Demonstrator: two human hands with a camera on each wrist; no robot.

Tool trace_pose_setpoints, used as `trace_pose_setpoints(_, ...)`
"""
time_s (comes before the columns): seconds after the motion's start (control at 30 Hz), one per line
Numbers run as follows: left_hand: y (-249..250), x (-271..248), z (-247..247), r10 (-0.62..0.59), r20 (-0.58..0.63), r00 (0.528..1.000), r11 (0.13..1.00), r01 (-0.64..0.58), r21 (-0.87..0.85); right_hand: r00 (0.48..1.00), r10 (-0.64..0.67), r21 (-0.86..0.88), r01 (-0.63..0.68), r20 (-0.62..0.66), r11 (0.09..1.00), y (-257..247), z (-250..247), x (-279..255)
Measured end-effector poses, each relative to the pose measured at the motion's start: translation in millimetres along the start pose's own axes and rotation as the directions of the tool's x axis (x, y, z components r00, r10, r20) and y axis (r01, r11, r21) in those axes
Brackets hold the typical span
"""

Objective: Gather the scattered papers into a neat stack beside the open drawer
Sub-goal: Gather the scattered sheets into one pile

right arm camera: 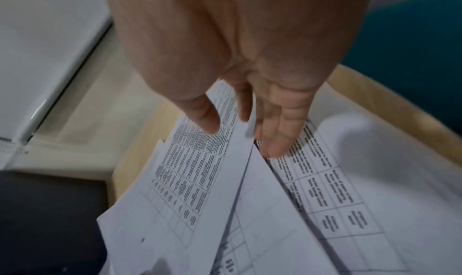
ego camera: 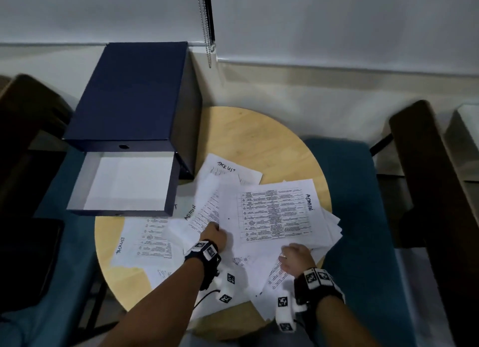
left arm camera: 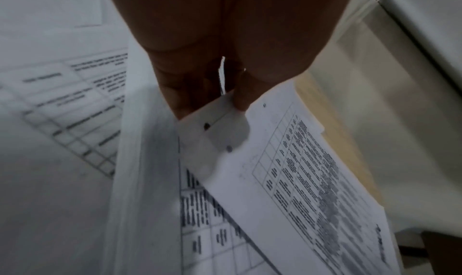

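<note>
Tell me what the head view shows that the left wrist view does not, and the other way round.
Only the head view shows the open drawer, the navy box above it, the right hand on the papers, and the whole round table. Only the left wrist view shows the left hand's fingers pinching a sheet's punched corner. Both show the left hand among the scattered papers.
</note>
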State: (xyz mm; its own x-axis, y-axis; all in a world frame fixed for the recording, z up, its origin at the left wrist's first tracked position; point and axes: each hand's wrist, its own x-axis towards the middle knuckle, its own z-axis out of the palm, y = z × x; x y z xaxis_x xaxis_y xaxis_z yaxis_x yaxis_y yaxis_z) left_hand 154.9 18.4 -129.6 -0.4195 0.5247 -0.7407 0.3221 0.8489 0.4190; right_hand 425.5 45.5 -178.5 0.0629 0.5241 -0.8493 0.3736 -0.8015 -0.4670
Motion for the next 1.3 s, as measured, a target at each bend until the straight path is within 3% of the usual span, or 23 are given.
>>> trace_pose_setpoints(0.07,1,-11,6,-0.002,-0.029,1.0,0.991,-0.002,-0.137,0.999,-0.008,0.03,0.009,-0.043,1.0,20,-10,44)
trace_pose_setpoints(0.17,0,-33,17,-0.016,-0.014,1.0,0.892,0.008,-0.451,0.996,0.059,0.181,-0.047,-0.061,0.982,-27,-17,-10)
trace_pose_setpoints(0.23,-5,-52,22,0.003,0.055,0.998,0.826,0.028,-0.563,0.989,0.138,0.266,-0.121,-0.047,0.956,-41,-19,-21)
trace_pose_setpoints(0.3,-10,-71,23,0.062,0.196,0.979,0.75,0.084,-0.656,0.986,0.165,0.261,-0.152,-0.029,0.953,-56,-17,-29)
trace_pose_setpoints(0.37,-19,-82,18,0.09,0.304,0.948,0.722,0.148,-0.676,0.992,0.058,0.169,-0.038,-0.114,0.985,-73,-16,-43)
trace_pose_setpoints(0.43,-30,-87,2,0.056,0.297,0.953,0.631,0.197,-0.75,0.98,-0.151,0.074,0.161,-0.132,0.984,-88,-17,-57)
trace_pose_setpoints(0.53,-49,-84,-34,-0.007,0.191,0.982,0.404,0.178,-0.898,0.917,-0.387,-0.137,0.397,0.094,0.908,-98,-16,-65)
trace_pose_setpoints(0.57,-53,-83,-46,-0.007,0.181,0.983,0.366,0.171,-0.915,0.892,-0.418,-0.236,0.45,0.174,0.862,-103,-12,-66)
trace_pose_setpoints(0.63,-62,-80,-57,0.002,0.165,0.986,0.443,0.147,-0.884,0.848,-0.411,-0.406,0.523,0.334,0.749,-108,0,-69)
trace_pose_setpoints(0.7,-70,-76,-56,-0.027,0.162,0.986,0.594,0.146,-0.791,0.792,-0.359,-0.455,0.587,0.494,0.67,-118,20,-80)
trace_pose_setpoints(0.77,-81,-70,-49,-0.067,0.129,0.989,0.69,0.139,-0.71,0.74,-0.323,-0.457,0.637,0.59,0.621,-121,39,-82)
trace_pose_setpoints(0.83,-94,-63,-43,-0.148,0.03,0.988,0.733,0.13,-0.668,0.765,-0.34,-0.469,0.616,0.546,0.633,-118,57,-73)
trace_pose_setpoints(0.9,-108,-58,-42,-0.221,-0.121,0.968,0.805,0.111,-0.583,0.824,-0.423,-0.53,0.567,0.378,0.631,-114,67,-62)
trace_pose_setpoints(0.97,-121,-56,-44,-0.281,-0.204,0.938,0.866,0.156,-0.475,0.83,-0.497,-0.624,0.532,0.252,0.573,-116,68,-50)
trace_pose_setpoints(1.17,-139,-46,-45,-0.324,-0.13,0.937,0.825,0.213,-0.523,0.873,-0.451,-0.799,0.401,0.186,0.448,-120,65,-23)
trace_pose_setpoints(1.3,-142,-41,-48,-0.325,-0.1,0.94,0.835,0.235,-0.497,0.837,-0.524,-0.872,0.366,0.157,0.324,-128,66,-20)
